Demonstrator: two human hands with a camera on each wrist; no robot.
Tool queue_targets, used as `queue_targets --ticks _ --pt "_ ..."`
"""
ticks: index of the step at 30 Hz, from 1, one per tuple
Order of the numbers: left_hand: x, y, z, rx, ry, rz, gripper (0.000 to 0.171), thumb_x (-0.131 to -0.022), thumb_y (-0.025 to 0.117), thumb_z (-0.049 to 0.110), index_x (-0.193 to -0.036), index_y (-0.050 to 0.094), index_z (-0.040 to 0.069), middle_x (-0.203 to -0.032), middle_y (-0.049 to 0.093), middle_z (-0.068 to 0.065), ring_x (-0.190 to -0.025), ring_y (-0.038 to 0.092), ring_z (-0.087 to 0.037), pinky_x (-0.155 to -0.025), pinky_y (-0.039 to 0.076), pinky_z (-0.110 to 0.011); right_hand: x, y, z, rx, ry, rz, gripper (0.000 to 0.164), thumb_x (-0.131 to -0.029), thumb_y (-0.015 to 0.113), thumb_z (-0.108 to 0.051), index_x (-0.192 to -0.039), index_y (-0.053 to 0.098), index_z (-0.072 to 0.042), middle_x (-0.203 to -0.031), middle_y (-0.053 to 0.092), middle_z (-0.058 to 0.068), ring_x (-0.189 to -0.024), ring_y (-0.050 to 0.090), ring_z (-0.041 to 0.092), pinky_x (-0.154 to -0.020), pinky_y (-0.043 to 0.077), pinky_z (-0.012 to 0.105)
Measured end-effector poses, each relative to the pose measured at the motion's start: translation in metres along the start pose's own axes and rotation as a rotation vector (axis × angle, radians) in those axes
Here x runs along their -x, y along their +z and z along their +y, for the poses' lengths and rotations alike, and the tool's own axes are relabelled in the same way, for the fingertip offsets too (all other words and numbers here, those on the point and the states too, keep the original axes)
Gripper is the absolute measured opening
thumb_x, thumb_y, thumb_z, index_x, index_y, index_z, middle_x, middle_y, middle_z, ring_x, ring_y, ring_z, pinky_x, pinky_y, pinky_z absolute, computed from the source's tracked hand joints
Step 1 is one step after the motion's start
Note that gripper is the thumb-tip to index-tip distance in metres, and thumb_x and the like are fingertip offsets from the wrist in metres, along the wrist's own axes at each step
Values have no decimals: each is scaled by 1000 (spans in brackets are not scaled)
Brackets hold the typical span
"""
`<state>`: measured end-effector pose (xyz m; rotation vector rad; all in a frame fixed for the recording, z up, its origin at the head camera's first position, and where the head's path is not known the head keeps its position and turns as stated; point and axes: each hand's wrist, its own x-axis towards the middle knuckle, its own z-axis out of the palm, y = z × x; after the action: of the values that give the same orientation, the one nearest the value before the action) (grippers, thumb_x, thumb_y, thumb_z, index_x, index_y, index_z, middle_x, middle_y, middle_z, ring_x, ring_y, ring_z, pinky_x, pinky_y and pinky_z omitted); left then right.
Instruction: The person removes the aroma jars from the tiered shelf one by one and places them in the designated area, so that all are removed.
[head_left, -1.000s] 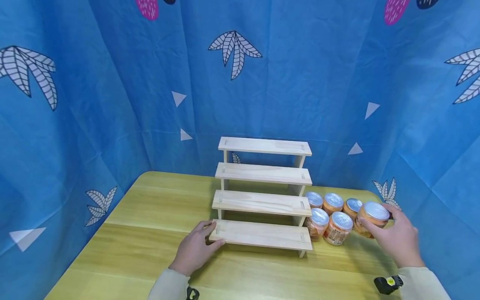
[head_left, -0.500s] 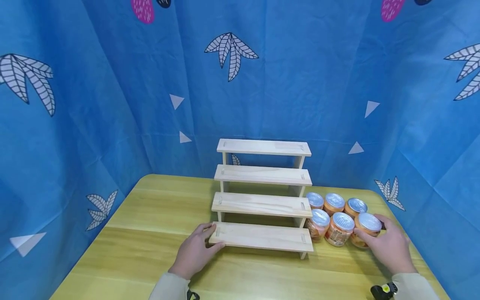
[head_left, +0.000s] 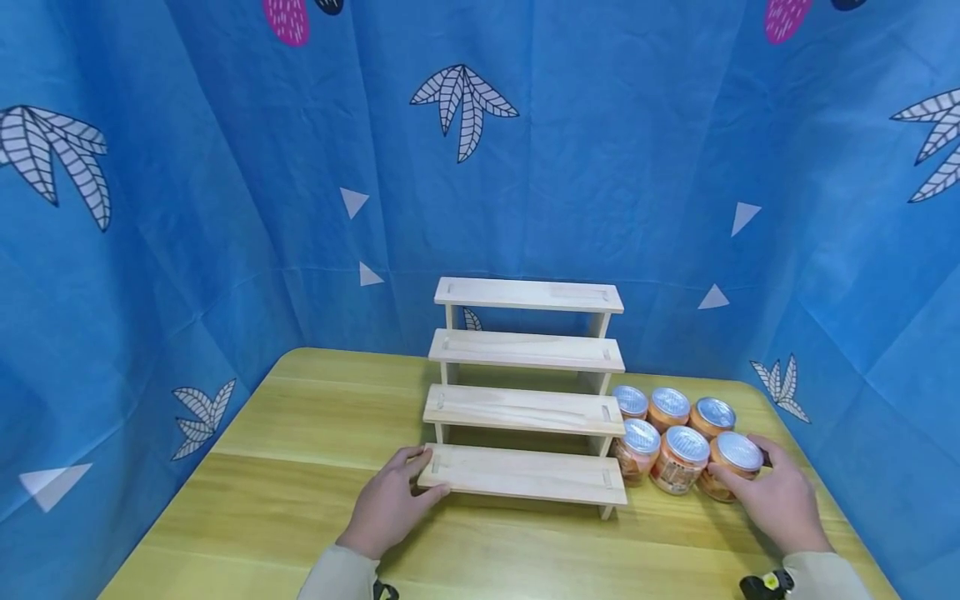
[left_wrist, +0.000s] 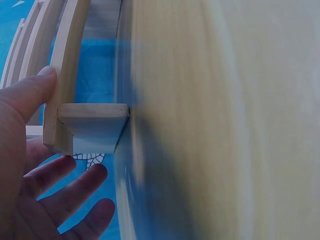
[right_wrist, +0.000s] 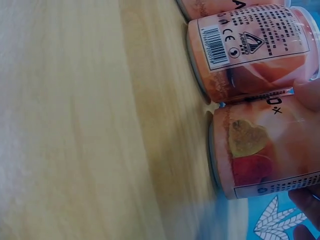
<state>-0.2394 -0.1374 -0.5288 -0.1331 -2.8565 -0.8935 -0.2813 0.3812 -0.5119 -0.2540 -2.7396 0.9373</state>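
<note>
My left hand holds the left end of the lowest step of a pale wooden four-step display stand. In the left wrist view the thumb presses the step's edge and the other fingers spread around its end. At the right, my right hand grips a can with a silvery lid and an orange-pink label, thumb on one side and fingers on the other. This can stands upright at the front right of a group. A neighbouring can with a barcode is right beside it.
Several matching cans stand in two rows against the stand's right side. The table is yellowish wood with rounded back corners. A blue patterned curtain hangs behind it and along both sides.
My right hand has lowered the can and brought it left, from above the table to the front row's right end. The left hand has stayed on the stand.
</note>
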Motion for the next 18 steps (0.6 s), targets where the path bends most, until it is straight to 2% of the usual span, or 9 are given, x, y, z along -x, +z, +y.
queue_targets --ticks 5,10,13,18 --pt "-3 0 -1 -3 6 -5 80 -86 66 67 -144 57 13 -146 53 -9 -124 59 -34 -95 54 -51 -3 2 1 10 -12 -28 100 -87 71 -60 -148 33 10 -138 44 39 -119 47 56 -85 44 67" --pt "-5 0 -2 -22 4 -2 77 -87 68 63 -144 57 12 -146 53 -9 -126 57 -34 -97 53 -51 -4 1 0 69 -83 -70 97 -94 61 -60 -153 25 9 -145 34 43 -128 32 63 -96 24 81" --pt "-6 0 -2 -51 15 14 75 -87 71 59 -143 58 10 -146 54 -12 -129 56 -35 -101 50 -54 -2 -1 -4 78 -152 -37 91 -97 59 -55 -154 26 7 -147 32 41 -129 29 64 -97 15 84" --pt "-13 2 1 -88 62 27 72 -91 69 55 -144 56 7 -147 53 -15 -136 48 -36 -108 43 -57 -2 -7 -21 84 -285 43 81 -96 65 -48 -150 36 5 -148 37 37 -128 32 63 -95 18 83"
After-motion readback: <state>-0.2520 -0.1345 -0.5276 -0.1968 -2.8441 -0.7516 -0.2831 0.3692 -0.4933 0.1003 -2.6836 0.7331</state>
